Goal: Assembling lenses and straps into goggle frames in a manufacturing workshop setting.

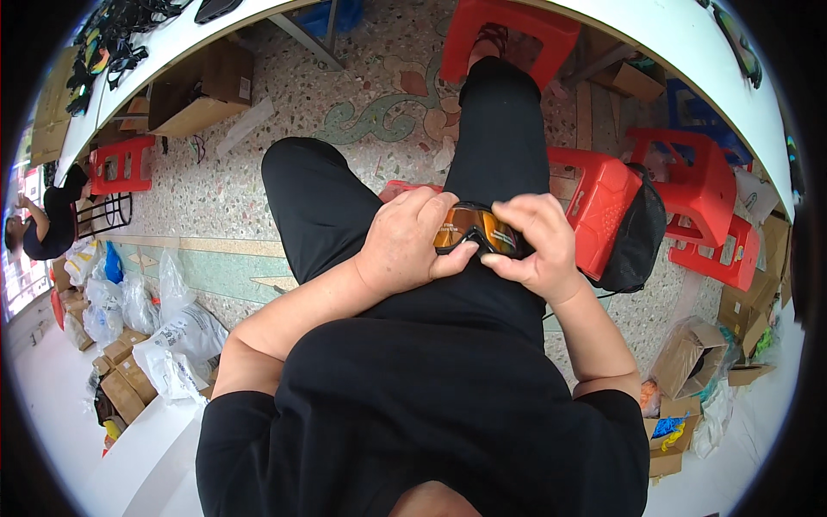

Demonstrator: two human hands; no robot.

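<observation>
A pair of goggles point(476, 226) with a black frame and an orange, shiny lens is held over my lap, above my black trousers point(504, 142). My left hand point(412, 234) grips its left end, fingers along the top edge and thumb at the lower edge near the nose notch. At the other end my right hand point(541, 241) holds it, with the fingers curled over the upper rim and the thumb below. Printed marks show on the lens. The strap and the back of the goggles are hidden.
Red stools point(594, 215) stand to the right, beside a black bag point(633, 233). A white table point(672, 34) curves across the far side, with black goggles heaped at far left. Cardboard boxes point(202, 90) and plastic bags point(185, 340) lie about. Another person point(56, 215) sits at far left.
</observation>
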